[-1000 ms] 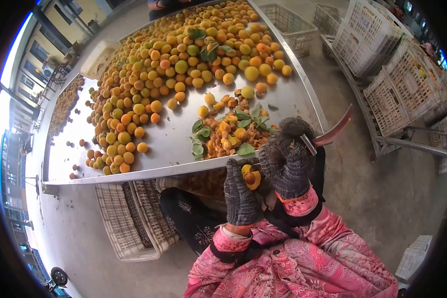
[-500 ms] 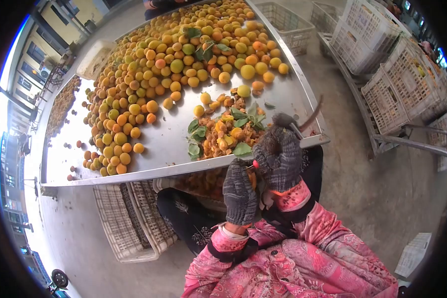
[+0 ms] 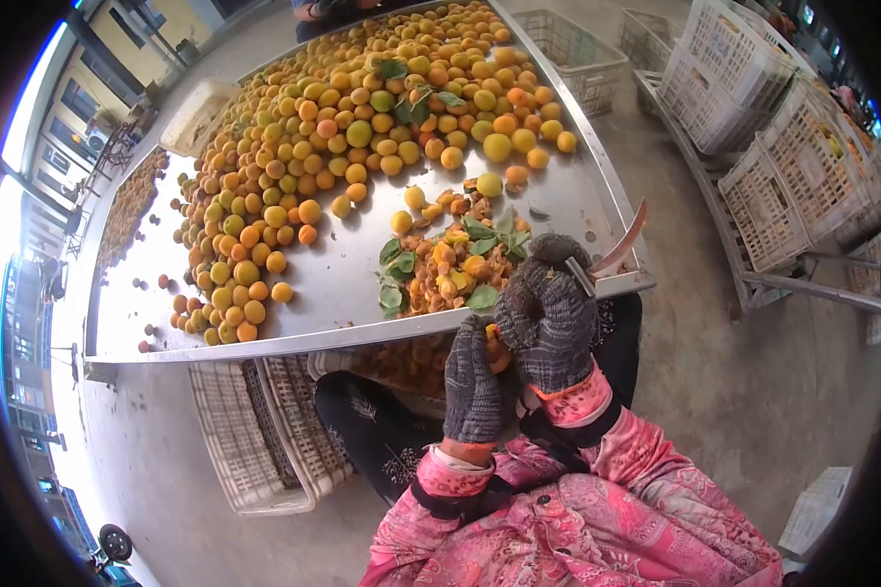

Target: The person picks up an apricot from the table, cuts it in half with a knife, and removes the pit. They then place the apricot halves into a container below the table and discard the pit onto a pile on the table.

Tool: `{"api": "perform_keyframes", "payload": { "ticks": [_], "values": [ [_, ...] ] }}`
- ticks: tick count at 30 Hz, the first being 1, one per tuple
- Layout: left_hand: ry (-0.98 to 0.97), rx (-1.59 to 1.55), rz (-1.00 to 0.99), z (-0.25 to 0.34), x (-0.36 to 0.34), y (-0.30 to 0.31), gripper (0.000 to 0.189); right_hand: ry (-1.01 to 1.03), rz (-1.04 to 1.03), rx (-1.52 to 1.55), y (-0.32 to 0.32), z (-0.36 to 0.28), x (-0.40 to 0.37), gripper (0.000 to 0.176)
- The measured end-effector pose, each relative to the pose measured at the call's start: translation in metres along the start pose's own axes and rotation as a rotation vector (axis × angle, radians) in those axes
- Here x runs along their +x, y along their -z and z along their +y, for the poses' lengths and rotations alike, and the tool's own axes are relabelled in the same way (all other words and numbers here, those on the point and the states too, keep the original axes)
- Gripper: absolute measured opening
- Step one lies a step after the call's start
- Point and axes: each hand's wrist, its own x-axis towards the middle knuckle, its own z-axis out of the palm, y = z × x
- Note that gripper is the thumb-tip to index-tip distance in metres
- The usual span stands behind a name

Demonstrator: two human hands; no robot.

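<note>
Just below the near edge of the counter (image 3: 333,284), the gloved left hand (image 3: 473,386) has its fingers clenched around an apricot (image 3: 495,348), mostly hidden between the 2 gloves. The right hand (image 3: 548,323) presses against it, fingers grasping a curved knife (image 3: 620,247), blade pointing up and right. With the hands this close, a turned wrist could drive the blade into a glove, and a juice-slick fruit could slip toward the crate (image 3: 255,430).

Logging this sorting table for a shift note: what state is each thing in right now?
left hand, gloved, closed on the apricot
right hand, gloved, gripping the knife
knife, blade raised, off the apricot
whole apricots, heaped, uncut
cut pile, split pieces mixed with leaves
crates, stacked at the right
</note>
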Motion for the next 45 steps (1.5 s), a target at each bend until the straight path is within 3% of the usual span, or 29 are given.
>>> {"api": "perform_keyframes", "payload": {
  "ticks": [2, 3, 5, 6, 8, 9, 10, 11, 12, 14, 16, 17, 18, 20, 21, 22, 24, 25, 29, 32, 35, 36, 38, 40, 41, 43, 44, 45],
  "values": [
    [-0.062, 0.202, -0.172, -0.001, 0.006, 0.012, 0.029, 0.393, -0.071, -1.053, -0.002, -0.004, -0.004, 0.024],
    [-0.061, 0.199, -0.171, 0.007, 0.004, 0.010, 0.029, 0.391, -0.072, -1.056, -0.003, -0.005, -0.002, 0.024],
    [-0.216, 0.911, -0.246, 0.029, 0.003, 0.002, 0.027, 0.983, -0.355, -1.233, -0.006, -0.006, 0.007, 0.021],
    [-0.216, 0.910, -0.246, 0.032, 0.004, 0.007, 0.027, 0.983, -0.356, -1.234, -0.007, -0.008, 0.007, 0.021],
    [-0.450, 1.117, -0.468, 0.032, 0.008, 0.017, 0.031, 0.786, -0.482, -1.402, -0.009, -0.015, 0.003, 0.022],
    [-0.450, 1.116, -0.467, 0.027, 0.012, 0.023, 0.031, 0.152, -0.242, -0.867, -0.011, -0.014, -0.006, 0.018],
    [-0.247, 0.876, -0.468, 0.021, 0.017, 0.031, 0.033, 0.151, -0.242, -0.868, -0.012, -0.015, -0.007, 0.018],
    [-0.049, 0.631, -0.461, 0.017, 0.019, 0.036, 0.035, 0.185, -0.393, -0.893, -0.012, -0.016, -0.007, 0.018],
    [-0.052, 0.629, -0.459, 0.019, 0.018, 0.032, 0.035, 0.220, -0.545, -0.914, -0.011, -0.018, -0.007, 0.018],
    [0.001, 0.547, -0.539, 0.026, 0.014, 0.020, 0.029, 0.200, -0.615, -0.905, -0.004, -0.017, -0.007, 0.018],
    [0.071, 0.413, -0.578, 0.028, 0.009, 0.015, 0.028, 0.422, -0.871, -1.089, -0.010, -0.025, -0.006, 0.019],
    [0.138, 0.280, -0.612, 0.028, 0.008, 0.012, 0.027, 0.448, -0.907, -0.993, -0.010, -0.024, -0.006, 0.021],
    [0.135, 0.279, -0.610, 0.029, 0.005, 0.011, 0.027, 0.448, -0.910, -0.992, -0.001, -0.020, -0.008, 0.021],
    [0.407, 0.130, -0.207, 0.030, -0.001, 0.010, 0.029, 0.363, -0.474, -1.129, 0.023, -0.011, -0.013, 0.021],
    [0.670, -0.379, -0.402, 0.035, 0.011, 0.013, 0.033, 0.431, -0.355, -1.270, 0.003, -0.021, -0.014, 0.020],
    [0.667, -0.378, -0.403, 0.034, 0.006, 0.013, 0.033, 0.434, -0.357, -1.268, 0.001, -0.018, -0.013, 0.020],
    [0.359, -0.176, -0.286, 0.032, -0.012, 0.002, 0.036, 0.044, -0.114, -0.118, -0.001, -0.013, -0.010, 0.021],
    [0.365, -0.157, -0.146, 0.022, -0.010, 0.006, 0.037, 0.133, -0.010, -0.209, -0.009, -0.009, -0.015, 0.021],
    [0.362, -0.237, -0.125, 0.017, -0.007, 0.004, 0.036, 0.145, -0.078, -0.396, -0.012, -0.006, -0.019, 0.023],
    [0.358, -0.285, -0.036, 0.022, -0.012, -0.012, 0.032, 0.300, 0.007, -0.515, -0.020, -0.002, -0.021, 0.013],
    [0.313, -0.242, 0.110, 0.014, -0.001, -0.002, 0.032, 0.387, -0.029, -0.616, -0.012, -0.010, -0.019, 0.015],
    [0.292, -0.177, 0.077, 0.015, 0.002, 0.009, 0.032, 0.385, -0.032, -0.617, -0.010, -0.014, -0.018, 0.015],
    [0.274, -0.107, 0.041, 0.011, 0.001, 0.018, 0.033, 0.294, -0.084, -0.170, -0.010, -0.020, -0.013, 0.019],
    [-0.610, 0.782, -0.107, 0.005, -0.006, 0.013, 0.032, 0.297, -0.100, -0.250, -0.014, -0.023, -0.011, 0.021],
    [-0.611, 0.780, -0.106, 0.007, -0.007, 0.013, 0.032, 0.246, -0.141, -0.166, -0.013, -0.022, -0.010, 0.021],
    [-0.226, 0.555, -0.202, 0.012, -0.008, 0.017, 0.027, 0.201, -0.168, -0.135, -0.011, -0.020, -0.012, 0.022],
    [-0.222, 0.554, -0.200, 0.014, -0.009, 0.014, 0.027, 0.198, -0.164, -0.137, -0.010, -0.019, -0.012, 0.022],
    [0.005, 0.330, -0.106, 0.019, -0.009, 0.008, 0.027, 0.240, -0.183, -0.223, -0.009, -0.017, -0.013, 0.022]
  ]
}}
